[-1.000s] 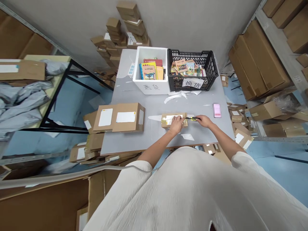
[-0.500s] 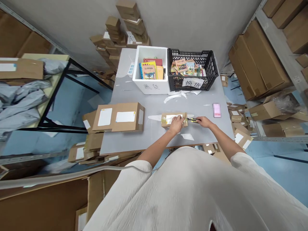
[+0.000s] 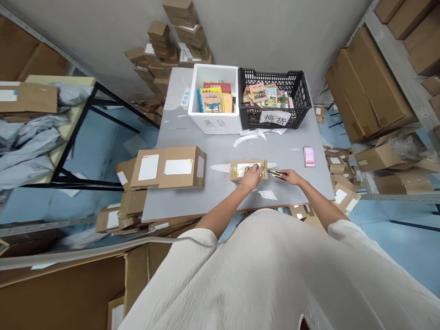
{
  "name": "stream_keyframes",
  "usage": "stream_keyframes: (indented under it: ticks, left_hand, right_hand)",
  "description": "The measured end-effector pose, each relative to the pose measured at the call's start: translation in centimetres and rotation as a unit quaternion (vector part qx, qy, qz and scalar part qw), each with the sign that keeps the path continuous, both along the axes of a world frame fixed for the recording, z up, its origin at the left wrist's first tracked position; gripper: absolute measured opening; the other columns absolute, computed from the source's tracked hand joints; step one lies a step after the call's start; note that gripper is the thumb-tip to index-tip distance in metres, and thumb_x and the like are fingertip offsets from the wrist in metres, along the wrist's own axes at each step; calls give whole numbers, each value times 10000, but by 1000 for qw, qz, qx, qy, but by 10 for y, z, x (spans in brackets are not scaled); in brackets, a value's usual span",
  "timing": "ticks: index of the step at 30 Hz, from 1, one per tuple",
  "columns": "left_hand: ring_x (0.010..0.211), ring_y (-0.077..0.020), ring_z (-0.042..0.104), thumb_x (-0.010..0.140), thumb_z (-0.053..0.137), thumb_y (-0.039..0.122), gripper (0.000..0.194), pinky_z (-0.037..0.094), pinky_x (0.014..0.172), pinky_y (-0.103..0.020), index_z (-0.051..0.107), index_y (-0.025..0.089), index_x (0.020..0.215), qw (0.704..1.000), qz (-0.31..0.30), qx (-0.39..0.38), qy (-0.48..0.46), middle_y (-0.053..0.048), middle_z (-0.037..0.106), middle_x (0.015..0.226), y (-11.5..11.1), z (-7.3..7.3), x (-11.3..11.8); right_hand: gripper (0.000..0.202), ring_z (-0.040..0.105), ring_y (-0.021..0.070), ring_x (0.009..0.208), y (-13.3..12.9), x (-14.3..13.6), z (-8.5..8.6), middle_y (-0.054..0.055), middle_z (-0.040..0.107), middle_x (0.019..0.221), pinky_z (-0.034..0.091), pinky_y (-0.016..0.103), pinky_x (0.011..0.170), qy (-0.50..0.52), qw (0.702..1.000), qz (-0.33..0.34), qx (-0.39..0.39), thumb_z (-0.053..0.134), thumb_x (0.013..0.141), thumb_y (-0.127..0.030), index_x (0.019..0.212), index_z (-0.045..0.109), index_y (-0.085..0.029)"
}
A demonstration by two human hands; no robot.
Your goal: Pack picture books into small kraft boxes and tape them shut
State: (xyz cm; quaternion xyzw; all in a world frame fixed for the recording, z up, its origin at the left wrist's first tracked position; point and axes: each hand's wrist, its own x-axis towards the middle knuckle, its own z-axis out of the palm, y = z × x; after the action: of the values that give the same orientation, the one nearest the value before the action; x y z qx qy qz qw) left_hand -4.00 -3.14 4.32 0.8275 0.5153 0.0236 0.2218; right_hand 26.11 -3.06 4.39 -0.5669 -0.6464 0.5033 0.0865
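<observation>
A small taped cardboard box (image 3: pixel 234 171) with a white label lies on the grey table (image 3: pixel 220 144), near the front. My left hand (image 3: pixel 251 178) holds it down, fingers bent over the label and the right part of the top. To the right, my right hand (image 3: pixel 290 177) is closed around a black and yellow utility knife (image 3: pixel 277 174). The knife points left, its tip at the box's taped right end. Whether the blade is in the tape is too small to tell.
Two larger labelled boxes (image 3: pixel 178 167) stand on the table at left. A white foam bin (image 3: pixel 216 123) and a black crate (image 3: pixel 275 110), both with books, sit at the back. A phone (image 3: pixel 309 156) lies at right. Paper scraps (image 3: pixel 267 195) lie near the front edge.
My right hand has shifted slightly down, and the knife now slants more, its handle lower. The left hand and the small box stay nearly in place.
</observation>
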Motion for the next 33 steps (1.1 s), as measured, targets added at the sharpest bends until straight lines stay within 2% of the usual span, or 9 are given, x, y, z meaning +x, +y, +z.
stream_keyframes:
  ticks: [5, 9, 13, 17, 23, 28, 31, 33]
  left_hand:
    - [1344, -375, 681, 983, 748, 223, 623, 384, 1255, -548, 601, 272, 1586, 1000, -6, 7, 12, -196, 571, 1621, -2, 5, 3]
    - [1435, -390, 632, 988, 711, 203, 638, 408, 1243, -545, 572, 253, 1609, 1000, -13, 12, 22, -210, 562, 1657, -4, 7, 2]
    - [1580, -391, 522, 998, 678, 204, 701, 381, 1292, -545, 513, 246, 1677, 999, -16, 34, 5, -214, 496, 1748, -10, 6, -6]
    - [1637, -391, 462, 1032, 635, 252, 776, 332, 1345, -557, 401, 211, 1771, 998, -7, 59, -22, -227, 459, 1786, -14, 6, -13]
    - [1687, -402, 393, 1037, 617, 300, 773, 259, 1391, -611, 396, 231, 1775, 996, 38, 46, -60, -220, 441, 1797, -13, 7, -25]
    - [1735, -453, 296, 941, 755, 360, 872, 200, 1406, -687, 427, 276, 1744, 992, 106, 24, -66, -220, 381, 1832, -26, 2, -53]
    - [1744, -484, 260, 914, 782, 346, 889, 229, 1387, -711, 431, 259, 1726, 984, 166, 20, -65, -251, 346, 1833, -37, -4, -72]
    - [1725, -494, 287, 920, 772, 335, 883, 299, 1363, -702, 417, 247, 1724, 977, 203, 14, -70, -258, 316, 1837, -41, -9, -82]
  right_hand:
    - [307, 654, 224, 797, -1, -13, -3, 20, 782, 877, 521, 336, 772, -6, 999, -28, 33, 622, 975, -481, 1039, 806, -244]
    - [271, 680, 237, 825, -2, -24, -3, 24, 792, 879, 543, 344, 803, -12, 998, -41, 52, 643, 979, -457, 1036, 809, -250]
    - [298, 689, 235, 789, -6, -17, 1, 26, 770, 818, 550, 334, 770, -23, 995, -84, 40, 601, 1000, -465, 1069, 785, -241]
    - [327, 695, 225, 782, -13, -7, 3, 15, 769, 815, 549, 311, 724, -7, 990, -134, 38, 608, 998, -536, 1100, 722, -247]
    - [393, 712, 219, 808, -21, -12, 7, 15, 784, 879, 581, 336, 779, 35, 985, -164, 43, 624, 985, -629, 1108, 663, -258]
    - [380, 696, 229, 842, -25, -25, 11, 32, 792, 923, 580, 360, 807, 28, 987, -150, 51, 597, 999, -624, 1076, 657, -256]
    - [379, 665, 228, 828, -25, -35, 10, 38, 796, 972, 581, 368, 793, 18, 989, -144, 41, 542, 1024, -629, 1070, 642, -266]
    - [385, 662, 234, 851, -25, -44, 8, 41, 790, 1009, 587, 379, 814, 14, 990, -134, 44, 518, 1035, -639, 1077, 633, -274]
